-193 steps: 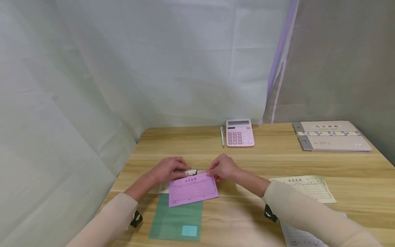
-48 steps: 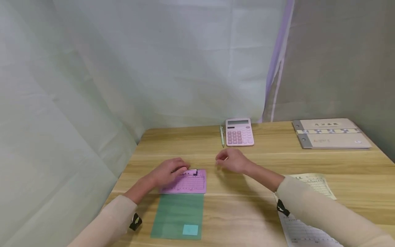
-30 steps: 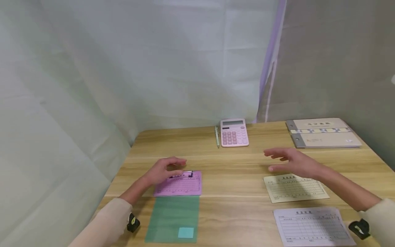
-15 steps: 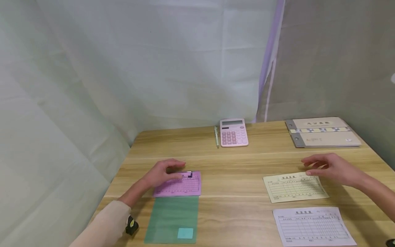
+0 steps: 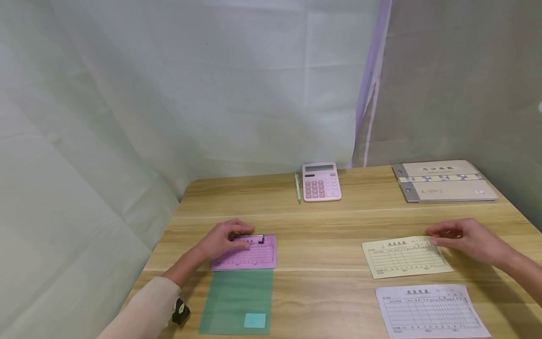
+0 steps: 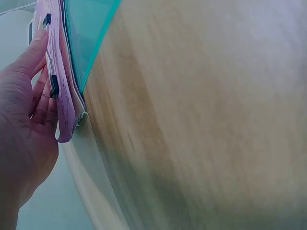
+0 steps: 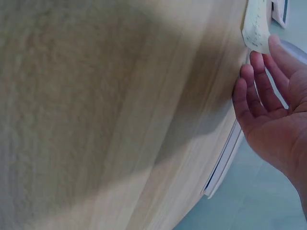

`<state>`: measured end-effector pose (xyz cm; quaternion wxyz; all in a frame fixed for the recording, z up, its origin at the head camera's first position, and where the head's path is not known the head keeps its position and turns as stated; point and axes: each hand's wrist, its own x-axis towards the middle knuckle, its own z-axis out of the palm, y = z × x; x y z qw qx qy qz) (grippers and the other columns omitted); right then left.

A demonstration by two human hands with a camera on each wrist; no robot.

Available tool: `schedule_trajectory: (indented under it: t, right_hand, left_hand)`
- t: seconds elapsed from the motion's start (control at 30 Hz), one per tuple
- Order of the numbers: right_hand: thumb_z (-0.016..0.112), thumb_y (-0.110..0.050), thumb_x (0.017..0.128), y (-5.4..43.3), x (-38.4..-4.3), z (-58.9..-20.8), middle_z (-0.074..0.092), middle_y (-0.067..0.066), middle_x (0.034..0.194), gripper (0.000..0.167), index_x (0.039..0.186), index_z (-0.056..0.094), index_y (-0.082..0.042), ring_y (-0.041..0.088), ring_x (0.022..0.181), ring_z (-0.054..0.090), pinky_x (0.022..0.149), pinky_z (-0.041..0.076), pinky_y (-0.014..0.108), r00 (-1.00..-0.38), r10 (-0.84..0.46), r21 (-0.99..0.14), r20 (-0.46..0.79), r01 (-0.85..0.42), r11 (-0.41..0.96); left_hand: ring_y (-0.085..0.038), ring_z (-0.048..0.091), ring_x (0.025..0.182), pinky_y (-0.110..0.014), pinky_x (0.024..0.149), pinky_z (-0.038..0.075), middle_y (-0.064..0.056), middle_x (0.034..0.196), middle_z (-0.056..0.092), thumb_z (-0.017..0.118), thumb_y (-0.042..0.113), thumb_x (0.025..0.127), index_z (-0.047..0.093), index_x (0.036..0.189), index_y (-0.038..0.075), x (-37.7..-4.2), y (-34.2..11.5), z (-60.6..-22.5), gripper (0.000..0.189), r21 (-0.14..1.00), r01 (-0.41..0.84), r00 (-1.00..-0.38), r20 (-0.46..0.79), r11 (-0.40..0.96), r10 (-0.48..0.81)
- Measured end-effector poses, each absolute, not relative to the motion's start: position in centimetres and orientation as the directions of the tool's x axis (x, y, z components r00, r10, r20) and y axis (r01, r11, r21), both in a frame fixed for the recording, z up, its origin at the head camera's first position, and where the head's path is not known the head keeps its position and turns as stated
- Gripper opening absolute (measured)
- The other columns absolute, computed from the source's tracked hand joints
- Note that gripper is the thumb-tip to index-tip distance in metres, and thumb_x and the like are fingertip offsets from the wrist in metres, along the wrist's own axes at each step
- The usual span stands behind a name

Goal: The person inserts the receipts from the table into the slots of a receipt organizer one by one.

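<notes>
Can make out very little with certainty. On the grey-and-beige ledger (image 5: 459,190), shows a dark title in large Chinese characters, too blurred to spell out, and lower down a small orange-red mark resembling an "A" beside tiny illegible print. On the yellow slip (image 5: 404,259), carries an underlined Chinese heading, also blurred, above ruled columns with minute labels. On the white slip (image 5: 432,310) and pink slip (image 5: 260,254), likewise. On the calculator (image 5: 321,182), bears unreadable key markings.
</notes>
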<state>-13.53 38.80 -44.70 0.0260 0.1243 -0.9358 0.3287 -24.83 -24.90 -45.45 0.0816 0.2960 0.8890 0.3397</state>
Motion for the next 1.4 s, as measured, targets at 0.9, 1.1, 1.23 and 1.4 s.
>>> schedule_trajectory:
  t: [0.9, 1.1, 1.23, 1.4]
  right_hand:
    - [0.074, -0.01, 0.101, 30.9, -17.3, -41.8, 0.067, 0.004, 0.081, 0.013, 0.104, 0.077, 0.003, 0.012, 0.068, 0.058, 0.059, 0.052, 0.026, -0.968, -0.249, -0.792, -0.016, -0.14, 0.595]
    - [0.075, -0.006, 0.099, 26.8, -18.4, -42.4, 0.065, 0.004, 0.074, 0.008, 0.099, 0.078, 0.002, 0.014, 0.064, 0.056, 0.057, 0.049, 0.026, -0.949, -0.316, -0.826, -0.004, -0.174, 0.535]
    - [0.077, -0.005, 0.097, 24.4, -18.7, -43.1, 0.064, 0.003, 0.072, 0.006, 0.095, 0.079, 0.0, 0.015, 0.063, 0.056, 0.055, 0.047, 0.024, -0.946, -0.324, -0.823, 0.011, -0.192, 0.535]
    - [0.078, -0.006, 0.096, 22.5, -18.8, -43.7, 0.064, 0.002, 0.07, 0.006, 0.094, 0.078, 0.0, 0.015, 0.062, 0.056, 0.054, 0.046, 0.024, -0.946, -0.322, -0.805, 0.02, -0.206, 0.556]
  left_hand:
    - [-0.012, 0.064, 0.105, -0.033, 0.09, 0.054, 0.009, 0.116, 0.068, 0.083, 0.024, 0.094, 0.079, 0.126, 0.021, -24.7, -24.6, -45.4, 0.032, 0.535, 0.521, -0.807, 0.055, 0.665, 0.588]
    - [-0.012, 0.064, 0.107, -0.034, 0.092, 0.054, 0.01, 0.117, 0.068, 0.083, 0.024, 0.095, 0.08, 0.125, 0.023, -24.7, -24.5, -45.5, 0.03, 0.53, 0.512, -0.814, 0.049, 0.676, 0.578]
    - [-0.012, 0.063, 0.107, -0.034, 0.092, 0.053, 0.01, 0.117, 0.068, 0.083, 0.023, 0.095, 0.08, 0.125, 0.023, -24.6, -24.4, -45.4, 0.03, 0.526, 0.515, -0.813, 0.051, 0.677, 0.58]
    - [-0.011, 0.063, 0.106, -0.033, 0.09, 0.053, 0.01, 0.117, 0.068, 0.083, 0.024, 0.095, 0.08, 0.125, 0.022, -24.6, -24.4, -45.2, 0.03, 0.521, 0.519, -0.809, 0.044, 0.677, 0.586]
